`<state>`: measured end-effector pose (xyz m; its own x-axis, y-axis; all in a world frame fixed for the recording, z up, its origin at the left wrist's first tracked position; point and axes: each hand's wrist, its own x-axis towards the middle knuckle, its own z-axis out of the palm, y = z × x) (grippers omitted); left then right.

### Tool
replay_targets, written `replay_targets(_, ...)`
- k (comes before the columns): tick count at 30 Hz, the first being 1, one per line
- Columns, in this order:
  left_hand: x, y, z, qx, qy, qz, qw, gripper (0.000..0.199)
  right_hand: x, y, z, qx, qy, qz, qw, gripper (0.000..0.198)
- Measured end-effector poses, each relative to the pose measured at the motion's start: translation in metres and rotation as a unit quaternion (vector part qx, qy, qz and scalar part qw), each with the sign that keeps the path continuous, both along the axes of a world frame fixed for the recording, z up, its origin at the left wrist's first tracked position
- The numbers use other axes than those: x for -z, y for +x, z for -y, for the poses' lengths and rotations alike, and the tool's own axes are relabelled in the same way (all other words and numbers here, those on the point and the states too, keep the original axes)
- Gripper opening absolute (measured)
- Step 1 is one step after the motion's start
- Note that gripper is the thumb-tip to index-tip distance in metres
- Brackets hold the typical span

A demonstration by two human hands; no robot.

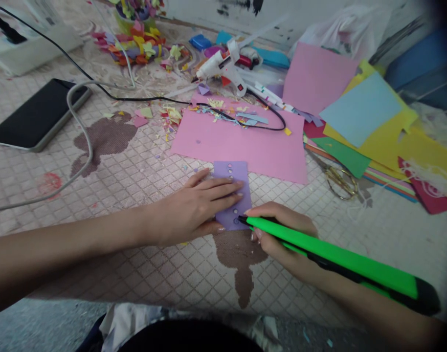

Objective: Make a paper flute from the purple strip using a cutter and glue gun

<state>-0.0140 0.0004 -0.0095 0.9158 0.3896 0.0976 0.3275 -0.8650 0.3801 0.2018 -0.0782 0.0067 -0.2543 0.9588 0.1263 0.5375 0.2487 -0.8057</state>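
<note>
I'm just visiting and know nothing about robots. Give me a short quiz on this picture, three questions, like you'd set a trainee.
1. Multiple choice: What does the left hand rest on?
A) a glue gun
B) a piece of purple paper
C) a power strip

2. True or false: The right hand is holding the scissors.

3. Fill in the blank: The phone lies on the ____ side of the picture.

Key:
1. B, with the fingers spread flat.
2. False; it grips a long green tool with black parts.
3. Left.
</note>
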Motion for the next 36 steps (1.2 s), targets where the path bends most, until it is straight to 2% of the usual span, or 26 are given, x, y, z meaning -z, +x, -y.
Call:
replay_targets(5, -0.001, -0.001, 0.000, -0.003, 0.008, -0.003, 1.000, 0.053, 0.002, 0.008, 0.002, -0.002, -0.016, -0.043, 0.999, 0.024)
replay_targets(15, 0.000, 0.013, 0.004, -0.052, 0.033, 0.000, 0.998, 0.057, -0.003, 0.025, 0.003, 0.082, -0.008, -0.071, 0.994, 0.021)
replay_targets(17, -0.004, 0.008, -0.003, -0.030, 0.024, -0.007, 0.999, 0.055, -0.003, 0.025, 0.003, 0.073, -0.015, -0.070, 0.995, 0.023)
replay_targets(22, -0.022, -0.006, -0.030, 0.067, -0.037, -0.017, 0.997, 0.064, -0.002, 0.025, 0.002, 0.066, -0.015, -0.081, 0.994, 0.023)
replay_targets(28, -0.026, 0.011, -0.053, 0.172, -0.104, -0.028, 0.979, 0.072, -0.001, 0.025, 0.002, 0.095, -0.015, -0.100, 0.990, 0.021)
replay_targets(32, -0.021, 0.027, -0.062, 0.205, -0.096, -0.018, 0.974, 0.073, -0.002, 0.024, 0.001, 0.101, -0.017, -0.129, 0.986, 0.018)
replay_targets(36, -0.021, 0.037, -0.063, 0.202, -0.041, 0.002, 0.979, 0.067, -0.001, 0.028, 0.001, 0.094, -0.021, -0.126, 0.987, 0.018)
